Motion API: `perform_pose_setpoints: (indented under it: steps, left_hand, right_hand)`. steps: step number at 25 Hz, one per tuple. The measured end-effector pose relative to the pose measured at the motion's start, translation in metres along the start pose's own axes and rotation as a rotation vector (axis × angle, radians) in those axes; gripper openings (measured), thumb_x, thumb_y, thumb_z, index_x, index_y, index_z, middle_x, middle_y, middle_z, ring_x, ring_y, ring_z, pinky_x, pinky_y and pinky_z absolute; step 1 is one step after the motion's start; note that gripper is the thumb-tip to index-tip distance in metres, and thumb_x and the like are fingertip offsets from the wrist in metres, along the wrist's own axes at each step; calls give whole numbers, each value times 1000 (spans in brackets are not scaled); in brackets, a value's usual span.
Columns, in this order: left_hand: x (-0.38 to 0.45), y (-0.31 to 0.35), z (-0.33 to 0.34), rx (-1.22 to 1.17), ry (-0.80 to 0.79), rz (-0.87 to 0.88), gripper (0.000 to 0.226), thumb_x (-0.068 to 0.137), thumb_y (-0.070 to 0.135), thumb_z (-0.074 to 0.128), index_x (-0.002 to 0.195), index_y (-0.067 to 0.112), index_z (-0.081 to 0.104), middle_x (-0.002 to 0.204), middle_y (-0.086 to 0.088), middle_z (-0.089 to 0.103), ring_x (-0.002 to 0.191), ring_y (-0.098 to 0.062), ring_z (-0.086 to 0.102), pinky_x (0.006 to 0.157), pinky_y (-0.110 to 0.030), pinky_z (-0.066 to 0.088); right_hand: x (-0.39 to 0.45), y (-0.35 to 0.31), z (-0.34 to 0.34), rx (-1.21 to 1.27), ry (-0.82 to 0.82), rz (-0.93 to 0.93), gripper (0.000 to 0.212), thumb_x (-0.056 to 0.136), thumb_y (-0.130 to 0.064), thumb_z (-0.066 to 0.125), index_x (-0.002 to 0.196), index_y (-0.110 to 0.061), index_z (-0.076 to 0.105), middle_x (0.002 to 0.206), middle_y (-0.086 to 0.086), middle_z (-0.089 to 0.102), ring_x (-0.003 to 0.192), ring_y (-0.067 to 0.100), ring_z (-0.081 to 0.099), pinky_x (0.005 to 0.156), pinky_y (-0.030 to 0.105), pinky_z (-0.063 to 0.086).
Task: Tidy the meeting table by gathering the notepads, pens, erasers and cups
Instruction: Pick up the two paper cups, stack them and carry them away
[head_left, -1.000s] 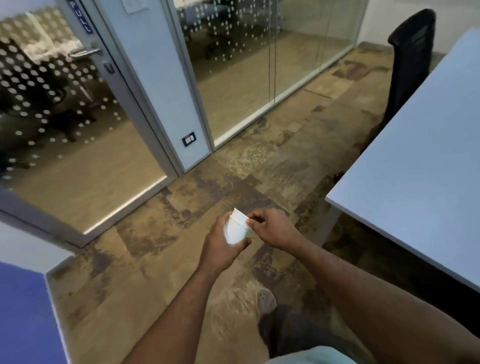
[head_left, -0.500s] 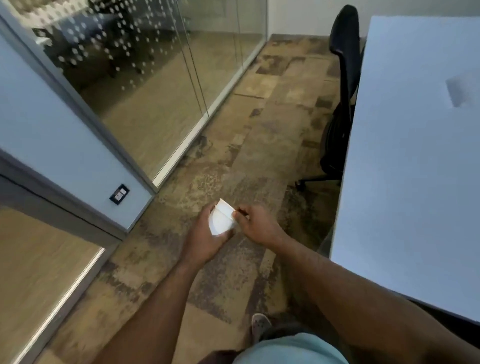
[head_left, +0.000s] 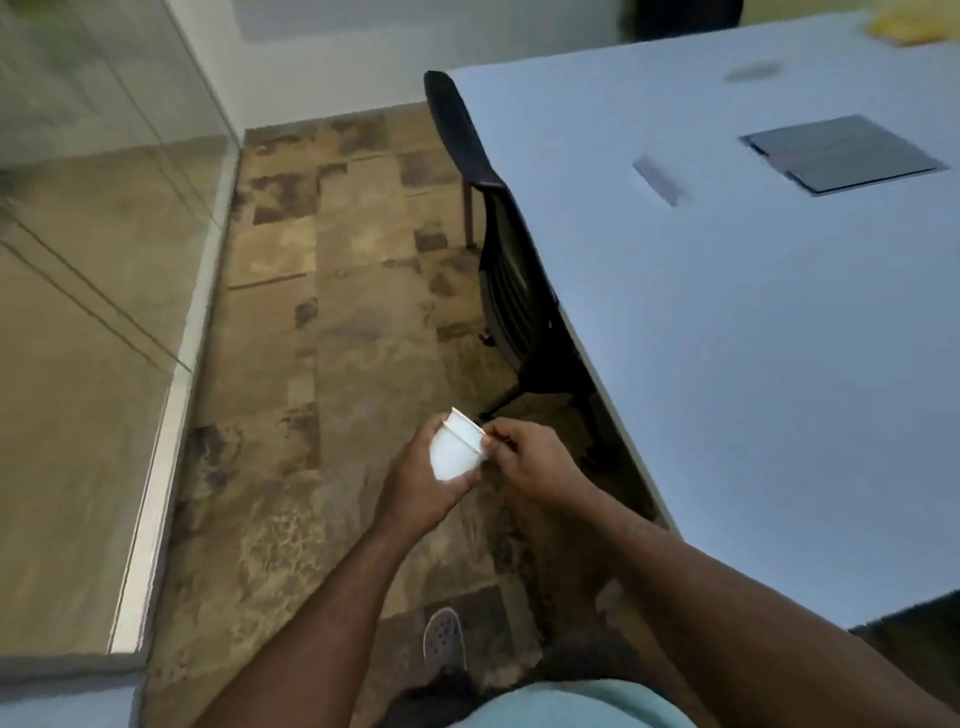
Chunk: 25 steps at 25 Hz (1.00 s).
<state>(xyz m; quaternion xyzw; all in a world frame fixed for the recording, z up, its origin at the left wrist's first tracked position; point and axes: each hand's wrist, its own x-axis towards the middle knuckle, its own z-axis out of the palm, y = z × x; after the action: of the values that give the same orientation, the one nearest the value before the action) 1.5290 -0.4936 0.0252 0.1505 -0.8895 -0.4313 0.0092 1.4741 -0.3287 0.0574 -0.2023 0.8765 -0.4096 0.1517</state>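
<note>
My left hand (head_left: 423, 486) is curled around the white cups (head_left: 457, 450) — smooth, tapered and nested, two thin rolled rims showing one just above the other. The fingers wrap the lower wall from the left and underneath, and the stack tilts with its mouth toward the upper right. My right hand (head_left: 530, 462) sits just beside it, thumb and forefinger pressed together on the rim edge in a pinch, the remaining fingers folded in. Both bare forearms run back from the cups toward the bottom of the view, above a strip of pale teal shirt (head_left: 566, 706).

Everything else I place from the cups. Straight below them, a perforated grey shoe (head_left: 443, 639) stands on the floor. Under and around them spreads the carpet (head_left: 332, 364), a mottled patchwork of brown and tan squares with a worn, blotchy weave. Up and to the right is a black chair (head_left: 506, 280), its curved back pushed close against the table (head_left: 753, 364), whose wide, flat, matte pale grey-blue top fills the right side. Farther right on that top I see a dark rectangular panel (head_left: 841, 153) set flush, a small blurred light block (head_left: 661, 179) nearer the chair, and something yellow (head_left: 909, 26) at the far corner, too smeared to name. Left of the cups, a glass wall (head_left: 93, 208) stands on a pale metal sill.
</note>
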Motion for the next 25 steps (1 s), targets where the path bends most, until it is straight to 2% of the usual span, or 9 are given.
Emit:
perform_pose_setpoints:
  steps: [3, 7, 10, 13, 16, 19, 22, 23, 25]
  left_hand:
    - [55, 28, 7, -21, -153, 156, 85, 69, 47, 81, 141, 34, 38, 118, 13, 55, 97, -9, 55, 69, -16, 43]
    - [128, 69, 32, -28, -325, 259, 82, 70, 52, 79, 138, 40, 34, 120, 11, 56, 101, -12, 57, 75, -29, 51]
    - [171, 104, 65, -40, -360, 289, 79, 69, 55, 76, 134, 45, 32, 114, 13, 54, 95, -10, 56, 68, -23, 47]
    - [219, 139, 105, -31, -422, 297, 83, 70, 54, 75, 138, 41, 29, 117, 8, 55, 94, -13, 56, 70, -25, 48]
    - [273, 174, 142, -16, -457, 261, 93, 70, 57, 73, 144, 39, 19, 116, 10, 47, 96, -15, 54, 71, -26, 46]
    - [331, 210, 172, 13, -452, 204, 97, 70, 56, 75, 147, 32, 20, 116, 12, 42, 100, -15, 52, 79, -29, 47]
    - [392, 238, 206, 31, -424, 132, 68, 71, 49, 76, 126, 26, 43, 113, 11, 52, 100, -18, 55, 75, -27, 48]
    - [409, 241, 215, 24, -426, 85, 63, 71, 47, 76, 121, 24, 45, 113, 6, 56, 99, -20, 57, 75, -30, 51]
    - [437, 243, 233, 21, -452, -9, 64, 72, 45, 76, 122, 21, 45, 115, -2, 58, 99, -22, 57, 80, -36, 53]
  right_hand:
    - [23, 9, -27, 23, 148, 124, 18, 97, -25, 51, 102, -21, 67, 92, -6, 69, 81, 6, 60, 67, 19, 39]
    - [55, 29, -65, 55, 365, 281, 20, 98, -33, 46, 107, -27, 64, 94, -14, 64, 85, 4, 57, 65, 15, 39]
    - [84, 55, -99, 63, 492, 370, 23, 98, -34, 45, 106, -26, 64, 94, -12, 66, 85, 7, 59, 65, 15, 38]
    - [112, 89, -147, 90, 592, 445, 19, 98, -34, 46, 99, -28, 64, 80, -18, 63, 73, 0, 56, 61, 18, 35]
    - [144, 126, -209, 155, 695, 477, 17, 96, -32, 48, 92, -28, 64, 79, -15, 66, 74, 0, 59, 61, 20, 42]
    - [182, 165, -269, 233, 825, 534, 17, 94, -31, 50, 95, -25, 65, 85, -7, 70, 81, 13, 64, 70, 30, 49]
    - [234, 208, -325, 155, 874, 590, 18, 93, -30, 50, 97, -22, 66, 86, -6, 69, 80, 15, 61, 62, 21, 43]
    - [250, 222, -338, 107, 863, 601, 17, 93, -29, 50, 95, -21, 66, 83, -6, 67, 78, 15, 60, 59, 18, 39]
    - [283, 252, -361, 25, 798, 613, 15, 92, -25, 53, 93, -18, 66, 80, -2, 65, 79, 21, 61, 57, 22, 38]
